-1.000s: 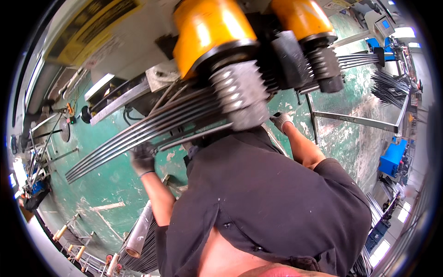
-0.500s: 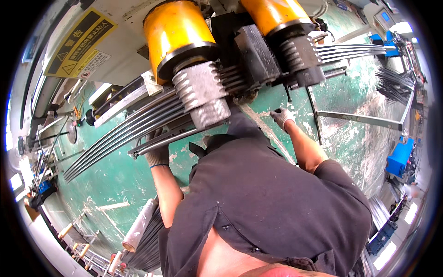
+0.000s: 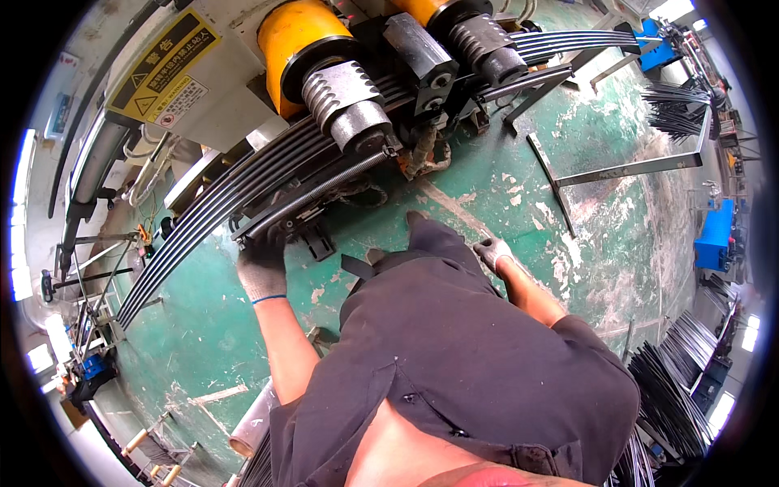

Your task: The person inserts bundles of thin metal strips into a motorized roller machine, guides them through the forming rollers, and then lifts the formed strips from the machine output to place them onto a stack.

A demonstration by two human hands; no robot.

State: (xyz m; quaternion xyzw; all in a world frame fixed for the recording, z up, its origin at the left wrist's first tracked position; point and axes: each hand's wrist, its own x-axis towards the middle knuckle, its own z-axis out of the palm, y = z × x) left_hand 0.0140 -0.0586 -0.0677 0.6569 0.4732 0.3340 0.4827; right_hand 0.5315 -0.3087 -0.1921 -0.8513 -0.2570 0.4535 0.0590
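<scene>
My left hand (image 3: 262, 272), in a grey work glove with a blue cuff edge, is at the left end of a spring-wrapped bar (image 3: 320, 192) low on the machine. Its dark fingers curl about that bar end and are partly hidden there. My right hand (image 3: 490, 252), also gloved, hangs beside my right thigh with its fingers curled in and nothing visible in them. Above the bar, several parallel dark rods (image 3: 219, 200) pass under a ribbed metal roller (image 3: 345, 101) below a yellow housing (image 3: 302, 42). They emerge past a second roller (image 3: 487, 49).
A yellow-black warning label (image 3: 166, 65) is on the machine's left panel. A metal floor frame (image 3: 629, 168) stands at right, near a rod bundle (image 3: 680, 109) and a blue box (image 3: 714, 234). More dark rods (image 3: 669, 398) lie at lower right; a plastic-wrapped roll (image 3: 251, 418) is lower left.
The view has shifted, so the machine sits higher in the picture. My left hand stays at the bar end and shows more fully; my right hand is closer to my thigh.
</scene>
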